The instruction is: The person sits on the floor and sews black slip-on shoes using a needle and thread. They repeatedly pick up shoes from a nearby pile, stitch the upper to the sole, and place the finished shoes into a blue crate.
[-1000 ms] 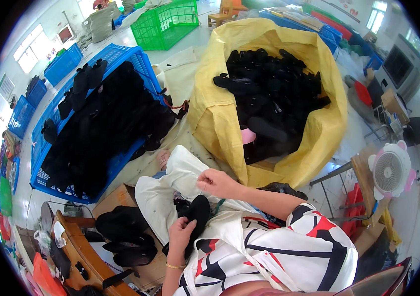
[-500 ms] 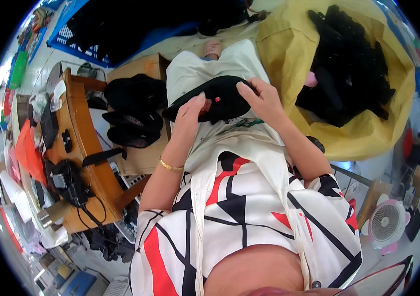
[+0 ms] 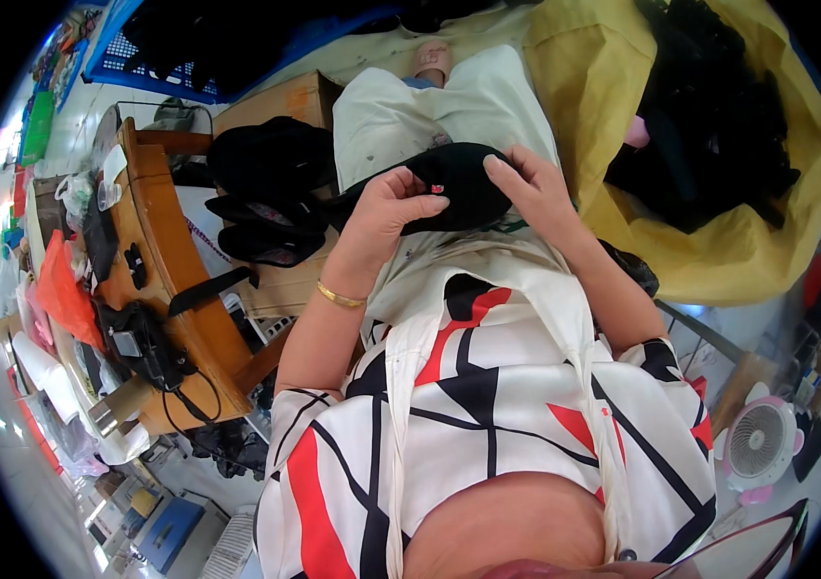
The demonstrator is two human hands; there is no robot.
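A soft black fabric item (image 3: 473,198) with a curved edge and a small red mark lies across my lap, over the white apron (image 3: 396,121). Its exact kind is unclear. On its left end, my left hand (image 3: 386,212) grips the cloth with thumb and fingers closed, next to the red mark. My right hand (image 3: 533,193) pinches the far right edge, thumb on top and the fingers partly hidden behind. Similar black items (image 3: 271,154) are piled on a cardboard box (image 3: 319,96) to my left, some with a patterned inside showing.
On the right stands a large yellow sack (image 3: 584,82) full of black pieces. A blue crate (image 3: 155,69) with black material is at the far left. Beside me on the left is a wooden table (image 3: 164,222) carrying a black corded device (image 3: 136,343). A small fan (image 3: 758,439) stands at lower right.
My left thumb has moved right, down onto the cloth near the red mark, and its fingers have curled. The right hand keeps its pinch on the edge. The whole view has shifted slightly.
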